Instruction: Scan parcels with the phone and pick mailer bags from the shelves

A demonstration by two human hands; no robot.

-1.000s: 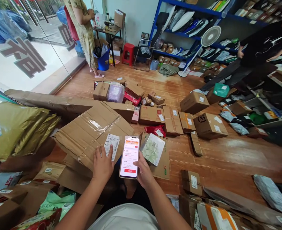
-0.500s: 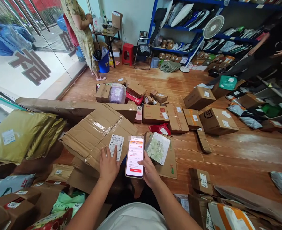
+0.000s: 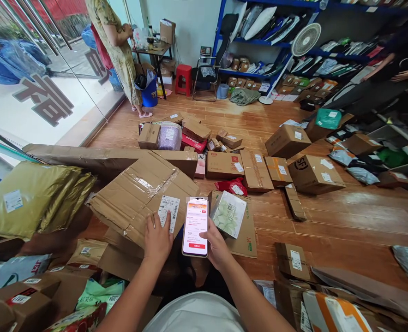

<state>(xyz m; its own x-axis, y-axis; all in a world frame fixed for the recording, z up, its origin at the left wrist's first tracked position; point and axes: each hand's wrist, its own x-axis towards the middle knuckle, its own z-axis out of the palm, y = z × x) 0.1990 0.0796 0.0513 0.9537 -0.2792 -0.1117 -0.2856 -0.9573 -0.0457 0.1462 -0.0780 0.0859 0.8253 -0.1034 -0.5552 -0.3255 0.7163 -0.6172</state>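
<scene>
Left hand (image 3: 158,240) rests flat on the taped carton (image 3: 138,193) by its shipping label (image 3: 168,212), while the right hand (image 3: 215,249) beside that carton pinches a phone (image 3: 195,227), perhaps loosely enough to slip.

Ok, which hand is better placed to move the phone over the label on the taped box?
Right, probably: the right hand holds the phone just beside the label, while the left hand rests on the taped box.

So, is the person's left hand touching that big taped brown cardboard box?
Touching. The head view shows the left hand resting flat on the big taped brown cardboard box, fingers at its white shipping label.
</scene>
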